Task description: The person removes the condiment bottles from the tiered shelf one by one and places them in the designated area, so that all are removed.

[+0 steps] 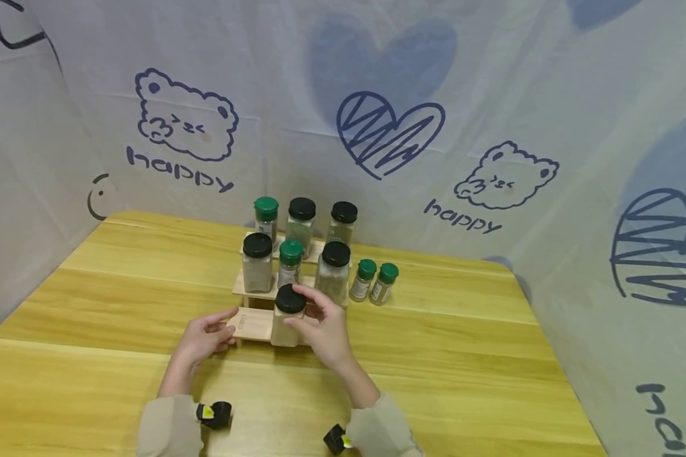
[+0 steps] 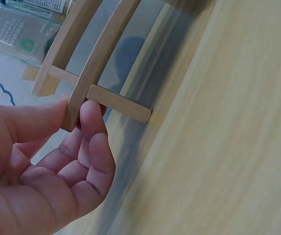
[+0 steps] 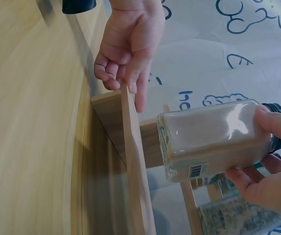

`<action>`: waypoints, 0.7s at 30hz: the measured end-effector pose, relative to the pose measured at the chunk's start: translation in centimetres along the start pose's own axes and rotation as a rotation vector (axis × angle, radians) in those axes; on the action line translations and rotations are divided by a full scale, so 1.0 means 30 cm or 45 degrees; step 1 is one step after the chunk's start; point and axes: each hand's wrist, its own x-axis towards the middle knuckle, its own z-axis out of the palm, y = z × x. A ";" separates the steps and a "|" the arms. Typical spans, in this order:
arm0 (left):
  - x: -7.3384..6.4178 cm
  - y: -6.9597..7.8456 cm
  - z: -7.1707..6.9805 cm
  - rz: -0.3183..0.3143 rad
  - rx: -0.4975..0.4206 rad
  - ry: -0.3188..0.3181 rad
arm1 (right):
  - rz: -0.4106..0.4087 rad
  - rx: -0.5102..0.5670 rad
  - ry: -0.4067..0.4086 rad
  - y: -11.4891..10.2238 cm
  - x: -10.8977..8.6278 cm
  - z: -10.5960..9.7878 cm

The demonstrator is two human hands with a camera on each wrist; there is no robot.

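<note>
A three-tier wooden spice rack (image 1: 254, 325) stands on the table. My left hand (image 1: 202, 336) pinches the left end of its lowest shelf between thumb and fingers; the left wrist view shows the shelf board (image 2: 76, 105) in that grip. With thumb and fingers, my right hand (image 1: 328, 333) holds a square glass jar (image 1: 286, 329) of pale powder near its black lid (image 1: 291, 298). The jar is upright over the middle of the lowest shelf. In the right wrist view, a gap shows between the jar's base (image 3: 166, 147) and the front shelf edge (image 3: 134, 147).
On the middle tier stand two black-lidded jars (image 1: 257, 270) and a green-capped one (image 1: 289, 270). The top tier holds a green-capped jar (image 1: 266, 216) and two black-lidded jars (image 1: 301, 225). Two small green-capped bottles (image 1: 363, 285) stand right of the rack. A printed curtain (image 1: 286, 152) hangs behind.
</note>
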 end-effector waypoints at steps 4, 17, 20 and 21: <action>0.001 0.002 0.001 0.006 0.001 0.000 | -0.001 0.002 -0.002 -0.002 -0.007 -0.022; 0.002 0.005 0.003 -0.014 0.002 0.005 | 0.012 -0.050 -0.023 0.031 -0.057 -0.104; 0.003 0.002 0.002 -0.019 0.000 0.005 | -0.009 -0.055 -0.015 0.048 -0.071 -0.122; 0.004 0.001 0.001 -0.021 -0.001 0.006 | -0.019 -0.056 -0.011 0.050 -0.076 -0.128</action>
